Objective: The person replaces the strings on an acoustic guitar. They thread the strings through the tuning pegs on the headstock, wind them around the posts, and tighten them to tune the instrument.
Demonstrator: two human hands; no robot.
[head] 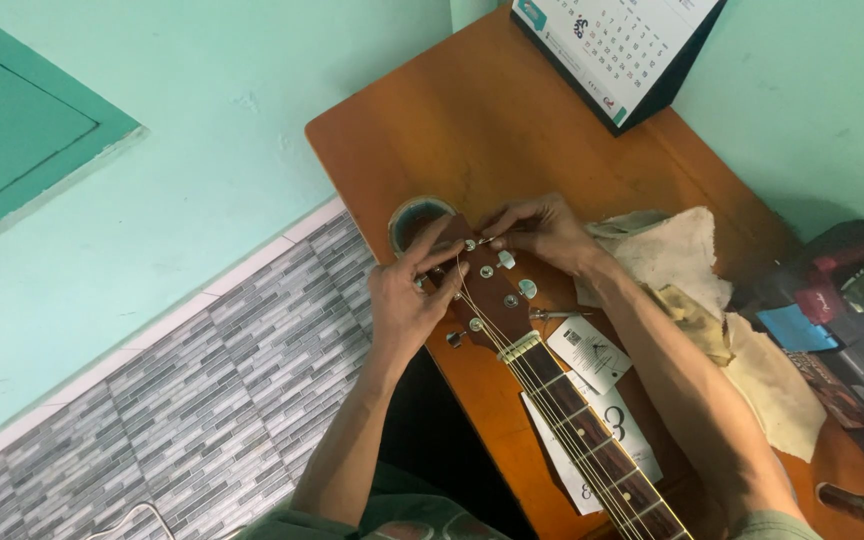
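A guitar headstock (494, 290) of dark red-brown wood lies on an orange wooden table (472, 110), with its neck (602, 460) running toward the lower right. My left hand (404, 300) grips the headstock's left edge, fingers reaching to the tuning posts near its top. My right hand (542, 228) pinches a thin string end at a post near the top of the headstock. Several strings run down over the white nut (518, 347).
A roll of tape (414, 218) sits just behind the headstock. A stained cloth (712, 310) lies at right. White paper packets (592, 352) lie under the neck. A desk calendar (622, 50) stands at the table's back. Dark clutter (852, 300) fills the right edge.
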